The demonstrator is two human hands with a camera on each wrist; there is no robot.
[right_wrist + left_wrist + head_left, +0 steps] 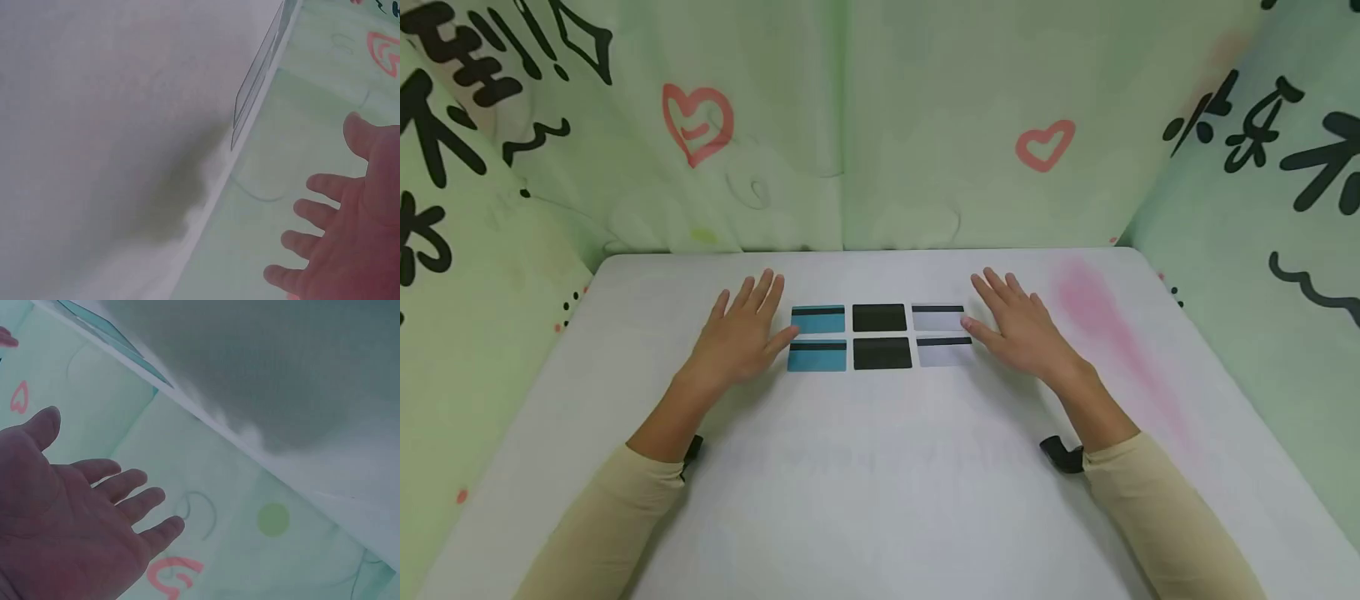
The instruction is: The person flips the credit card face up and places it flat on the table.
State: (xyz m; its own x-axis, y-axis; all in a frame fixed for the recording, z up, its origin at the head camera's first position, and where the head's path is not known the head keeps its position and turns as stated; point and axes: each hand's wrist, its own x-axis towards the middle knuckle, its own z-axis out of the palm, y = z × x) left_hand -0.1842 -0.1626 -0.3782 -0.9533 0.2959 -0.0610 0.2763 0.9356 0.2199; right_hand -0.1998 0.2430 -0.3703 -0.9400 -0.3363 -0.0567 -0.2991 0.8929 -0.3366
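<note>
Several flat cards lie in two rows on the white table. Two blue cards with a dark stripe, the upper blue card point(817, 322) and the lower blue card point(817, 358), are on the left. An upper black card point(879, 317) and a lower black card point(882, 353) fill the middle. To the right lie the upper pale card point(936, 321) and the lower pale card point(943, 355), also striped. Beside the blue cards, my left hand point(739, 340) hovers with spread fingers. My right hand point(1021, 335) is likewise spread beside the pale cards. Both palms are bare in the wrist views.
The white table point(865, 483) carries a pink smear point(1112, 333) on its right side. Green curtains point(910, 100) with hearts and black lettering enclose the back and both sides. A black wrist strap piece point(1063, 456) juts out by the right sleeve.
</note>
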